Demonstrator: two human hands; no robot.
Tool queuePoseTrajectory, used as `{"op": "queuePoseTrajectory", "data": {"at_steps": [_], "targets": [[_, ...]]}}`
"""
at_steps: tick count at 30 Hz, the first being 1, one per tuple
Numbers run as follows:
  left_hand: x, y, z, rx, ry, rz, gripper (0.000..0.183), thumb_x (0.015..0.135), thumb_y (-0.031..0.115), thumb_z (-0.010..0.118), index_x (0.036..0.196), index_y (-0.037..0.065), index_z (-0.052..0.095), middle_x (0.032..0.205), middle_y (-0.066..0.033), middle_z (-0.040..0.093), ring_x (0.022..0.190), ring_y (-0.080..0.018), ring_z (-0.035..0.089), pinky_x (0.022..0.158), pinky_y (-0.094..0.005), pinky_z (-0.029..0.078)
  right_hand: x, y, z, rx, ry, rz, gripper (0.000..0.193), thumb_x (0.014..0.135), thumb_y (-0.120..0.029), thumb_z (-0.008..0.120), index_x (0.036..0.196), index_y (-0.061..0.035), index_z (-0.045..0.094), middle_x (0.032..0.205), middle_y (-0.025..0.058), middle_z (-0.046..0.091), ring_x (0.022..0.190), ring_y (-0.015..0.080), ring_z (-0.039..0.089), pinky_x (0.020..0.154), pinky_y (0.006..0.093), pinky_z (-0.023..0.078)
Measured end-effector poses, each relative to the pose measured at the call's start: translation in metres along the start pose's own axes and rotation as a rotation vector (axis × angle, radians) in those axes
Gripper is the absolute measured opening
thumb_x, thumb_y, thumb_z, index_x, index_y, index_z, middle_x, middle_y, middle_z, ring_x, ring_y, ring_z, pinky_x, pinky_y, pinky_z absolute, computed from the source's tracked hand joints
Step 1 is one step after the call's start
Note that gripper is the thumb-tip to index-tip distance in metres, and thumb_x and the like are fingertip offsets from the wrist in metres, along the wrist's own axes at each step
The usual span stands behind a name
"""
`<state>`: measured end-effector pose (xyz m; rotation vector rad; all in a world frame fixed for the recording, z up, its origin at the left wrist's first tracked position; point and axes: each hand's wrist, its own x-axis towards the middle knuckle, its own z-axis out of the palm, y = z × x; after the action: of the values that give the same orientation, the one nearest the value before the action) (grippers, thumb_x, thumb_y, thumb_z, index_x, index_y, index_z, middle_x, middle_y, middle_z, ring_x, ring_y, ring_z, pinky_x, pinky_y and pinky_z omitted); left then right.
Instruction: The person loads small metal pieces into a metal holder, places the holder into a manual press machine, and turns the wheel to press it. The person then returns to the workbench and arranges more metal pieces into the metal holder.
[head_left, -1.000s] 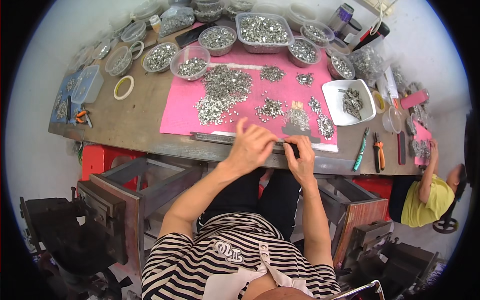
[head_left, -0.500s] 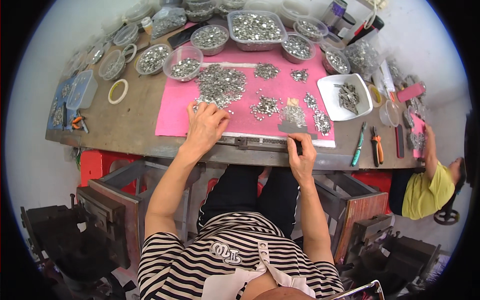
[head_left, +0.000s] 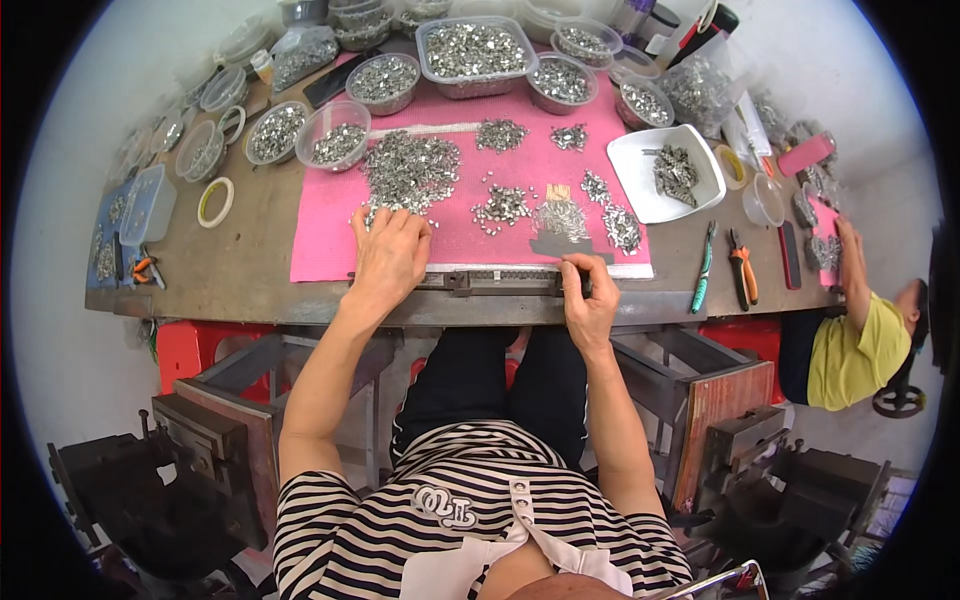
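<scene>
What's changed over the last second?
The left hand has left the dark metal bar, moving left and away from the body to the front edge of the big loose pile; whether it holds a piece is hidden. The right hand stays at the bar's right end. White tray and orange-handled pliers unchanged.

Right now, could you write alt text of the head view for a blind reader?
The person's left hand is at the near edge of a pile of small silvery pieces on a pink mat; the right hand touches the right end of a long dark bar. Clear tubs stand behind.
</scene>
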<state>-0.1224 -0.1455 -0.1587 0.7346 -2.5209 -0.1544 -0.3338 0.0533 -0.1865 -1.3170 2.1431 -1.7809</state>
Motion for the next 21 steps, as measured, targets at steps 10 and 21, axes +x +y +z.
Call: {"op": "queuePoseTrajectory", "data": {"at_steps": [10, 21], "targets": [[0.001, 0.091, 0.035, -0.384, 0.055, 0.126, 0.009, 0.089, 0.012, 0.071, 0.095, 0.009, 0.065, 0.096, -0.0043, 0.063, 0.096, -0.0240, 0.060, 0.102, -0.0471, 0.034, 0.000, -0.001, 0.001, 0.023, 0.005, 0.013, 0.007, 0.092, -0.002, 0.069, 0.099, -0.0001, 0.067, 0.083, 0.0093, 0.064, 0.075, 0.0231, 0.061, 0.069, 0.0340, 0.049], [0.002, 0.109, 0.049, -0.397, 0.101, 0.131, 0.011, 0.085, 0.011, 0.072, 0.092, 0.009, 0.064, 0.092, -0.0044, 0.061, 0.093, -0.0240, 0.059, 0.101, -0.0508, 0.036, 0.001, -0.005, 0.001, 0.013, 0.008, -0.021, 0.008, 0.091, -0.001, 0.069, 0.099, 0.0000, 0.067, 0.084, 0.0104, 0.065, 0.076, 0.0260, 0.061, 0.070, 0.0357, 0.049]]}}
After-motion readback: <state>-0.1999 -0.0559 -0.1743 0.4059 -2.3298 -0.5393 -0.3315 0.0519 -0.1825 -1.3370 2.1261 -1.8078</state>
